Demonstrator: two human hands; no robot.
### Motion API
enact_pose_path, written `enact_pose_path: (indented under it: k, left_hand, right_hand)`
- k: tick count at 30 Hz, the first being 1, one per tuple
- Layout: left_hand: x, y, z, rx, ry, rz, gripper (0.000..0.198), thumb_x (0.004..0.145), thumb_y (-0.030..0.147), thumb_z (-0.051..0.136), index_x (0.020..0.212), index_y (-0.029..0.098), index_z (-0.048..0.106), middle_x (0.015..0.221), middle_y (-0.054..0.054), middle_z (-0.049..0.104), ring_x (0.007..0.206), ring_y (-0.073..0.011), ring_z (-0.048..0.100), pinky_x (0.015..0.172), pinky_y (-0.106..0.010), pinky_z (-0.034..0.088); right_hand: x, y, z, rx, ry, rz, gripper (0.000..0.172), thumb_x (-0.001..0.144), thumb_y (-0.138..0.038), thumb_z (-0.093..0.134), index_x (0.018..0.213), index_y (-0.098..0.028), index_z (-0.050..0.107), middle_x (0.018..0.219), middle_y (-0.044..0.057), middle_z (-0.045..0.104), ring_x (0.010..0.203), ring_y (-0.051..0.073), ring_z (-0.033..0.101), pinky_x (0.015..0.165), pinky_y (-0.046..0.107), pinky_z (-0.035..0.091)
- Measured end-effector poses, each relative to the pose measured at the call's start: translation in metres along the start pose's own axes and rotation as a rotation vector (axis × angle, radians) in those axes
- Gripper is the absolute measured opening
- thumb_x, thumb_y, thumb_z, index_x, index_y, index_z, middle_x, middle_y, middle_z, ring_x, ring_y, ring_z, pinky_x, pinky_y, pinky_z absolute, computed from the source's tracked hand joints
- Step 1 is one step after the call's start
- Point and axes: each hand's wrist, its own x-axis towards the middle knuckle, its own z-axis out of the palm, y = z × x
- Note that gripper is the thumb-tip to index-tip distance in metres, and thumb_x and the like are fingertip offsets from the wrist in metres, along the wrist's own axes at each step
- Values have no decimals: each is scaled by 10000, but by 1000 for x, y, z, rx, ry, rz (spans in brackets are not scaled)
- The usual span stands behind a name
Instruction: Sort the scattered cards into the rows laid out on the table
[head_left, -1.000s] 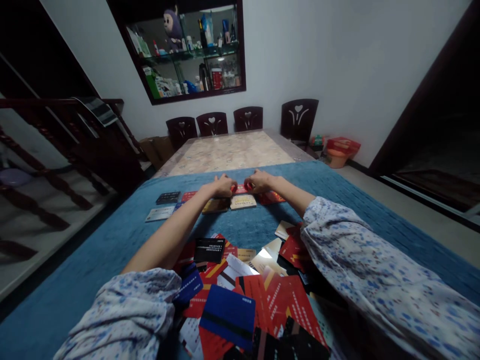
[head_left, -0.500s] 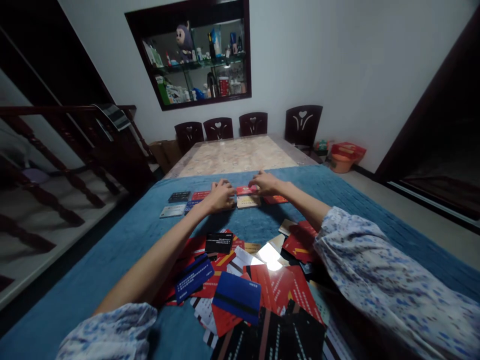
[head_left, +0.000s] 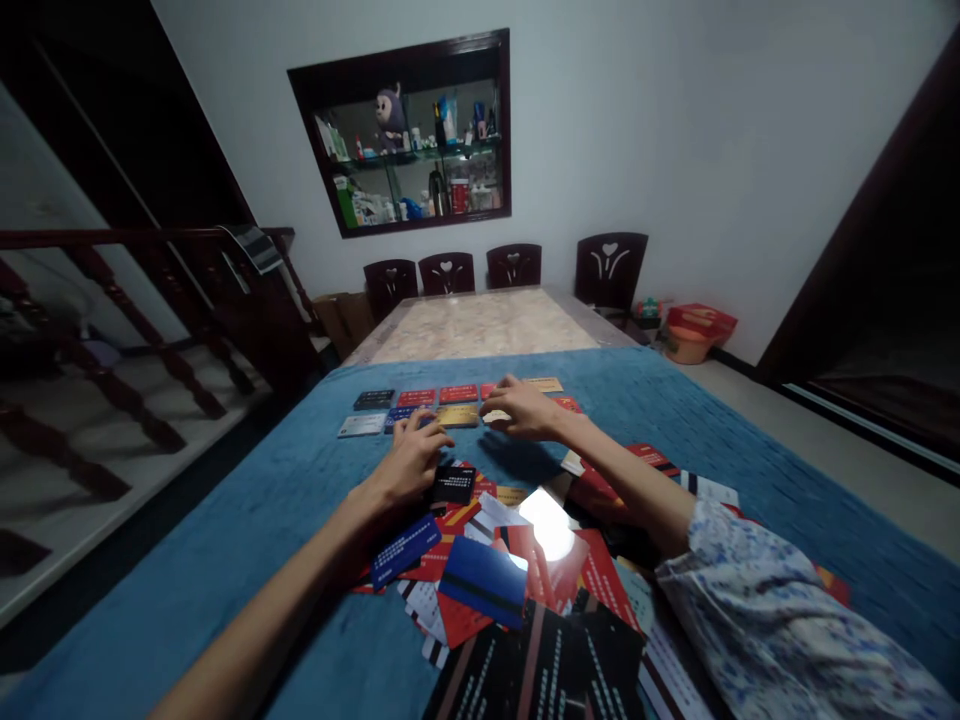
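Two rows of bank cards lie across the blue cloth. My right hand (head_left: 522,408) is over the near row, its thumb and fingers around a cream card (head_left: 495,416) that they partly cover. My left hand (head_left: 411,455) hovers between the rows and a heap, fingers loosely bent and apart, with nothing seen in it. Its fingertips overlap the view of a blue card (head_left: 401,415). Beside that is a gold card (head_left: 457,416). A silver card (head_left: 363,425) lies at the row's left end. Black, red and tan cards make up the far row.
A loose heap holds a blue card (head_left: 484,580), black cards (head_left: 555,665) and several red ones, with glare on it. The blue cloth (head_left: 300,480) covers the near table; bare marble (head_left: 495,325) shows beyond. Chairs (head_left: 611,270) stand behind, a railing (head_left: 112,240) left.
My left hand has drawn back toward the heap, uncovering a gold card and a red card. My right hand has shifted from the far row to the near row. The view has tilted up slightly.
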Motion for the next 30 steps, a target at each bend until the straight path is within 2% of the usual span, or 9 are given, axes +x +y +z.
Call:
enact_pose_path:
  k: [7, 14, 22, 30]
  left_hand:
    - [-39, 11, -2, -52, 22, -91, 371, 816, 24, 486, 1040, 220, 708, 1103, -63, 701, 1288, -329, 397, 1007, -548, 333]
    - [-53, 17, 3, -63, 27, -148, 334, 903, 101, 431, 1048, 206, 714, 1120, -80, 698, 1270, -330, 408, 1005, -567, 333]
    - [-56, 14, 9, -50, 61, -113, 323, 893, 99, 453, 1050, 200, 717, 1105, -92, 700, 1237, -311, 428, 994, -546, 360]
    - [-58, 17, 8, -29, 62, -110, 335, 894, 86, 453, 1079, 203, 707, 1133, -90, 693, 1239, -311, 432, 991, -540, 368]
  right_hand:
    - [-4, -42, 0, 57, -23, -73, 291, 832, -256, 680, 1117, -220, 726, 1114, 89, 711, 1074, 285, 473, 872, 405, 367]
    - [-10, -73, 8, 7, -144, -80, 373, 814, -433, 698, 1127, -230, 710, 1093, 101, 692, 1096, 302, 465, 841, 390, 369]
    - [-9, -85, 14, -26, -205, -49, 459, 822, -542, 658, 1152, -225, 695, 1110, 115, 671, 1080, 305, 478, 846, 409, 382]
    - [-10, -86, 9, -68, -238, -9, 461, 809, -521, 658, 1160, -224, 696, 1107, 121, 660, 1091, 312, 494, 855, 407, 393]
